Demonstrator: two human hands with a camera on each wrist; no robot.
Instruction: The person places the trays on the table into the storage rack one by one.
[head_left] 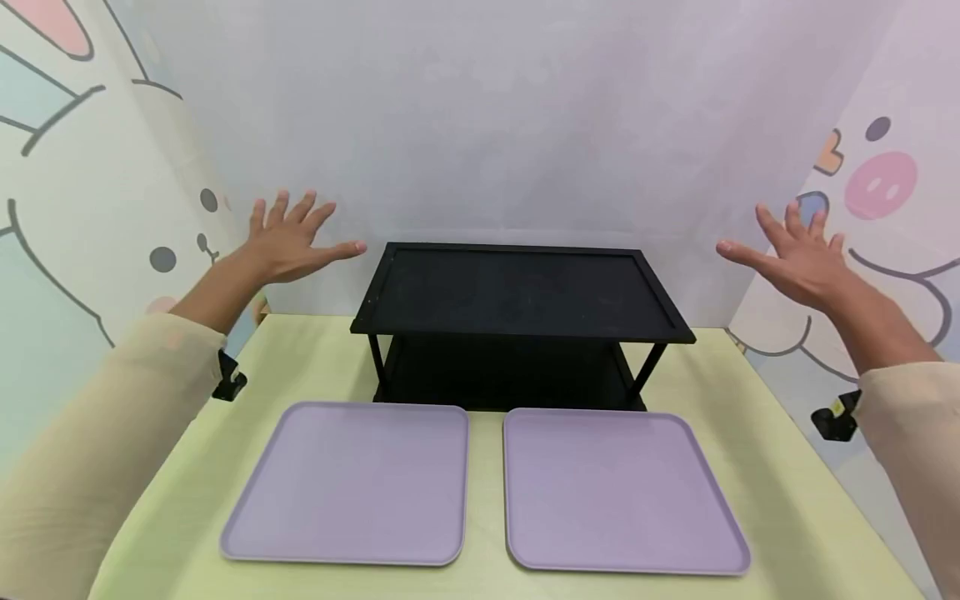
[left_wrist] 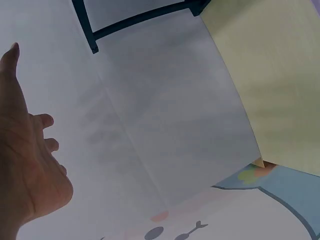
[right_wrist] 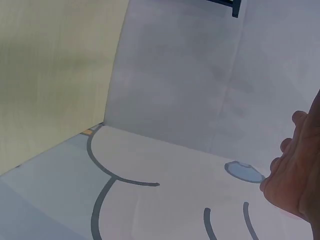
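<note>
My left hand (head_left: 288, 236) is raised in the air to the left of a black two-tier shelf (head_left: 517, 321), fingers spread and holding nothing. My right hand (head_left: 791, 254) hovers the same way to the right of the shelf, fingers straight and empty. Both hands are apart from the shelf. Two lilac square trays (head_left: 348, 482) (head_left: 622, 490) lie side by side on the pale yellow table (head_left: 765, 433) in front of the shelf, both bare. The left wrist view shows my open left hand (left_wrist: 27, 160) against the white wall; the right wrist view shows the edge of my right hand (right_wrist: 297, 172).
White walls with cartoon animal drawings close in the table at the left, back and right. Black clamps (head_left: 228, 379) (head_left: 836, 417) sit at the table's left and right edges. The shelf's lower tier is dark and looks bare.
</note>
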